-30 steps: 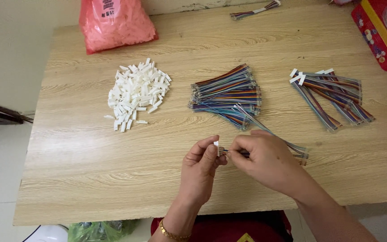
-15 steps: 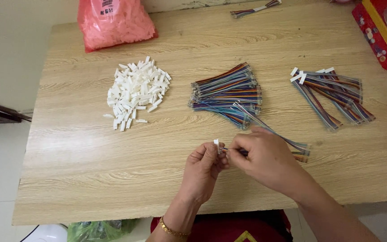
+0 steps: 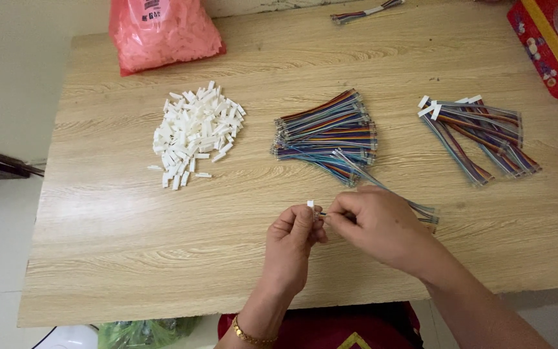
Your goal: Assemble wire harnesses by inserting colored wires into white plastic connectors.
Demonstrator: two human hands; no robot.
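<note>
Two hands meet above bench (image 3: 130,258) front edge. Left hand (image 3: 292,242) pinches white connector (image 3: 310,204), upright. Right hand (image 3: 379,226) pinches ribbon cable (image 3: 421,210) end, cable axis trailing right, touching connector.

We've got our left hand (image 3: 294,242) pinching a small white connector (image 3: 310,204) while our right hand (image 3: 382,226) feeds a ribbon wire (image 3: 421,210) end into it, over the wooden counter (image 3: 130,226), white connector pile (image 3: 195,132) and wire bundle (image 3: 327,129) behind.

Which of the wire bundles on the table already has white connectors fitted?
The right-hand bundle, near the red box: white housings show at its upper-left ends. The middle bundle has bare ends.
</note>
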